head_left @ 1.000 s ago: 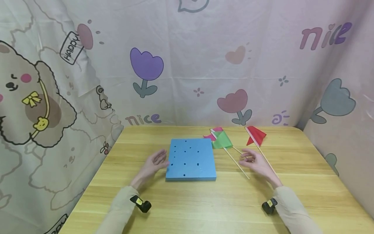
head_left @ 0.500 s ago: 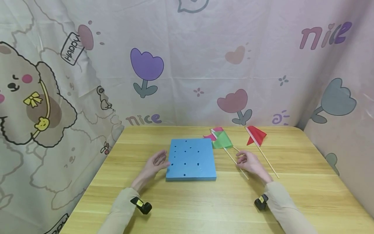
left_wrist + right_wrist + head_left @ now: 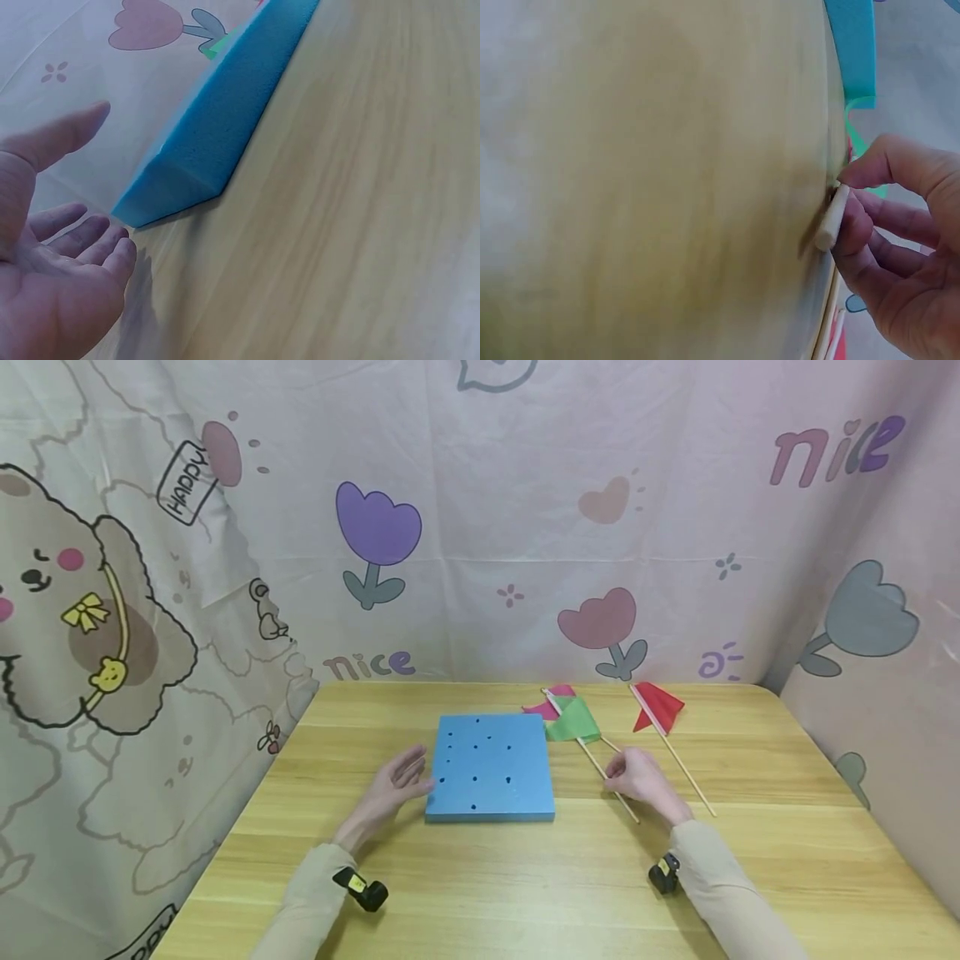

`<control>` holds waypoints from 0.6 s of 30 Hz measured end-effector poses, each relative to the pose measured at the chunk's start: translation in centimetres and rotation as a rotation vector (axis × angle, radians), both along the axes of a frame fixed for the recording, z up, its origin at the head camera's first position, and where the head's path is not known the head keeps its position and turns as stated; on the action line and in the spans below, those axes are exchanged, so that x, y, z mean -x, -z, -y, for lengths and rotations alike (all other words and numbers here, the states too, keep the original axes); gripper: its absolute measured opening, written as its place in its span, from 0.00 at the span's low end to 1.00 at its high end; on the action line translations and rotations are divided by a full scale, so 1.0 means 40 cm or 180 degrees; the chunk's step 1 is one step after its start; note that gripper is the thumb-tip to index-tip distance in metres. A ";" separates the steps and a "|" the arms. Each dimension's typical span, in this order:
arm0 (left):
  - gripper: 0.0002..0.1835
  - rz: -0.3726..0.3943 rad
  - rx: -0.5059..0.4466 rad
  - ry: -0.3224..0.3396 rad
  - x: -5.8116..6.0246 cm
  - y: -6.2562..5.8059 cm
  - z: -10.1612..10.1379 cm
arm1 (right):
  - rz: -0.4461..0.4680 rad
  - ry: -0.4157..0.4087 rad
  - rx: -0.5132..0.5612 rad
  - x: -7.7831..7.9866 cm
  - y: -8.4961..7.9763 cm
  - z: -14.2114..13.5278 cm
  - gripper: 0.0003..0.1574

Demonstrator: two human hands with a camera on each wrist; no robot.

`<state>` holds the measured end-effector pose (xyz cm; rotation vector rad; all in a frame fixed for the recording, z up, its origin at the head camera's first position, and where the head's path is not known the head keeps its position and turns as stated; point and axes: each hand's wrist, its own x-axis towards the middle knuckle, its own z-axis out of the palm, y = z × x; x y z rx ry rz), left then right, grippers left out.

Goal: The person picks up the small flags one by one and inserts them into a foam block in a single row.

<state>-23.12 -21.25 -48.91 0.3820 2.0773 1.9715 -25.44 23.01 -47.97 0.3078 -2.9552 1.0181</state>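
Wooden stick (image 3: 592,761) of green flag (image 3: 575,720), right of board, is pinched by right hand (image 3: 642,777). Left hand (image 3: 392,785), fingers relaxed, holds nothing beside blue foam board (image 3: 491,764); visible holes (image 3: 475,779) are unfilled. Beyond, pink flag (image 3: 538,711) and red flag (image 3: 662,706) lie unheld. Work seems barely begun.

Soft, even light fills the head view, leaving a pale sheen on the yellow wood-grain counter (image 3: 487,868) and shade in the right corner of the white cartoon-printed fabric backdrop (image 3: 465,527). Both wrist views are dimmer and hazier. Blurred grey shadows fall beside the square blue foam block (image 3: 217,112) in the left; the right bows the counter's edge, its grain perhaps out of focus.
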 end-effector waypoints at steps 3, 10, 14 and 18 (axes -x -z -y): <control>0.45 -0.0045 0.0121 0.0019 -0.006 0.003 0.001 | 0.0139 -0.0034 0.0179 -0.002 -0.001 -0.004 0.08; 0.47 -0.0060 0.0317 0.0052 -0.013 0.010 -0.006 | 0.0595 -0.0108 0.1051 -0.014 -0.005 -0.019 0.13; 0.49 -0.0064 0.0427 0.0080 -0.011 0.016 -0.012 | 0.0800 -0.0154 0.1461 -0.015 -0.010 -0.020 0.19; 0.49 -0.0073 0.0436 0.0153 -0.011 0.019 -0.016 | 0.1021 -0.0206 0.1746 -0.016 -0.016 -0.014 0.24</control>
